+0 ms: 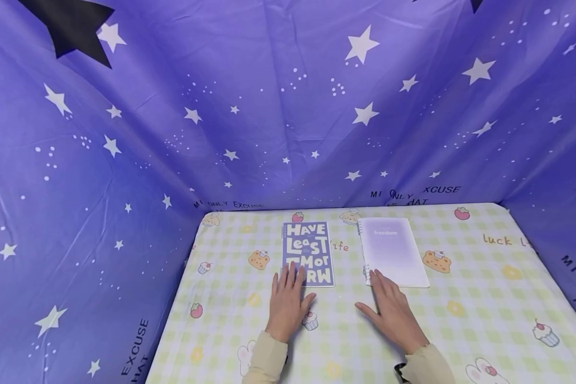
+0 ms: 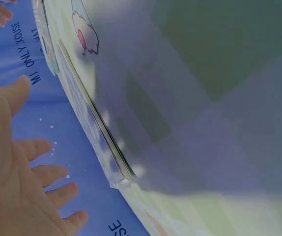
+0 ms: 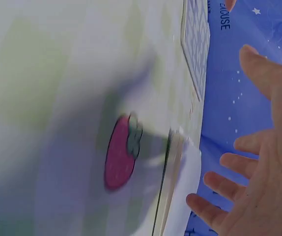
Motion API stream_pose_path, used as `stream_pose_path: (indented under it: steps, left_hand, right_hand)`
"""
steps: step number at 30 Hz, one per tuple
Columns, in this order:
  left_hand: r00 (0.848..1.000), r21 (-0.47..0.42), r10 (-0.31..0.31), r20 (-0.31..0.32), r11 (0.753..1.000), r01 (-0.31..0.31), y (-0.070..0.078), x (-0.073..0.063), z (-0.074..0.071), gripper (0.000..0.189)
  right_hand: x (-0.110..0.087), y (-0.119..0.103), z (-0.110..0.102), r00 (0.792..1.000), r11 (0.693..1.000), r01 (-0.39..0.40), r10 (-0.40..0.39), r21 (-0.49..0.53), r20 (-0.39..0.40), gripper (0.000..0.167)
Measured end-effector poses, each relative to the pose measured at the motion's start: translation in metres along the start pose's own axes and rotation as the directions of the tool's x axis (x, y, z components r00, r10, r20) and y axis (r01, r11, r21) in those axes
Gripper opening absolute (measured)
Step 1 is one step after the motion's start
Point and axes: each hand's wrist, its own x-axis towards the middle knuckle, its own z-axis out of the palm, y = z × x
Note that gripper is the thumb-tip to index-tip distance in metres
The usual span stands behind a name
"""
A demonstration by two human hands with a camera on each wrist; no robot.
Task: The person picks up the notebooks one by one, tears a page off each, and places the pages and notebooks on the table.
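Two notebooks lie side by side on the table. The left one point(image 1: 312, 248) has a purple cover with big white lettering. To its right is a spiral-bound notebook point(image 1: 393, 253) with a pale lilac cover reading "freedom". My left hand point(image 1: 287, 306), fingers spread and fairly straight, overlaps the lower left of the lettered notebook in the head view. The left wrist view shows that hand raised above the notebook's edge point(image 2: 97, 120). My right hand point(image 1: 394, 316) has its fingertips over the spiral notebook's lower left corner, thumb spread out. Neither hand holds anything.
A checkered cloth point(image 1: 485, 314) printed with bears, cupcakes, strawberries and flowers covers the table. Purple curtains point(image 1: 269, 133) with white stars rise behind the table and along both sides.
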Motion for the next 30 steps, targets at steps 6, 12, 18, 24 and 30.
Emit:
stream_pose_path:
  steps: [6, 12, 18, 24, 30]
  left_hand:
    - [1.0, 0.015, 0.011, 0.0, 1.0, -0.011, -0.007, 0.008, -0.001, 0.07]
    - [1.0, 0.002, 0.022, 0.012, 1.0, -0.022, -0.013, 0.016, -0.002, 0.071]
    - [0.999, 0.028, 0.036, 0.039, 0.999, -0.037, -0.021, 0.02, 0.001, 0.074]
    - [0.999, 0.022, 0.051, 0.01, 0.998, -0.051, -0.028, 0.025, 0.006, 0.069]
    - [0.999, -0.02, 0.035, -0.011, 0.999, -0.036, -0.036, 0.028, 0.007, 0.063]
  right_hand:
    - [0.013, -0.012, 0.009, 1.0, 0.999, 0.007, -0.007, 0.045, 0.006, 0.08]
    - [0.027, -0.021, 0.018, 1.0, 0.998, 0.004, -0.005, 0.058, 0.01, 0.074]
    - [0.038, -0.027, 0.029, 0.999, 0.997, 0.03, -0.031, 0.069, 0.012, 0.069]
    - [0.047, -0.031, 0.041, 0.999, 0.998, 0.035, -0.036, 0.061, 0.026, 0.066]
    - [0.053, -0.039, 0.05, 0.997, 0.997, 0.046, -0.05, 0.059, 0.056, 0.062]
